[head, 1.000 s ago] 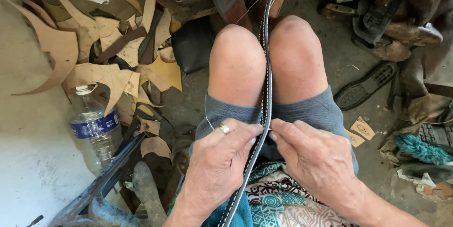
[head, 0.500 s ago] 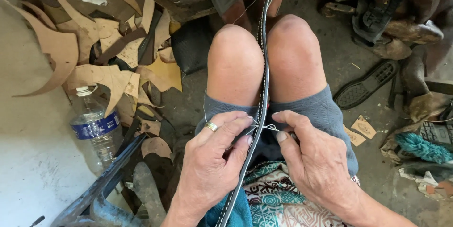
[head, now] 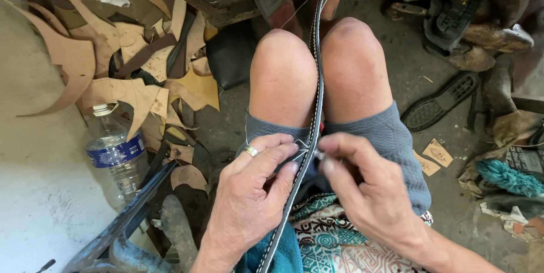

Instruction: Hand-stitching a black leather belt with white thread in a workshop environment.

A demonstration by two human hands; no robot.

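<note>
A long dark strap (head: 313, 108) with pale stitching along its edges runs from the top centre of the frame down between the person's bare knees to the lower centre, its long axis nearly vertical in the picture with a slight lean to the lower left. It stands on edge, clamped between the knees. Both hands meet on it just below the knees. The left hand (head: 249, 205), wearing a ring, lies against the strap's left side, its fingers curled and pressed onto it. The right hand (head: 368, 193) sits on the strap's right side, thumb and forefinger pinched on something small and pale at the strap's edge, too small to make out. Both hands are equally close. Leather offcuts (head: 130, 86) and a plastic bottle (head: 113, 157) lie on the floor at left; shoe soles (head: 439, 103) at right.
</note>
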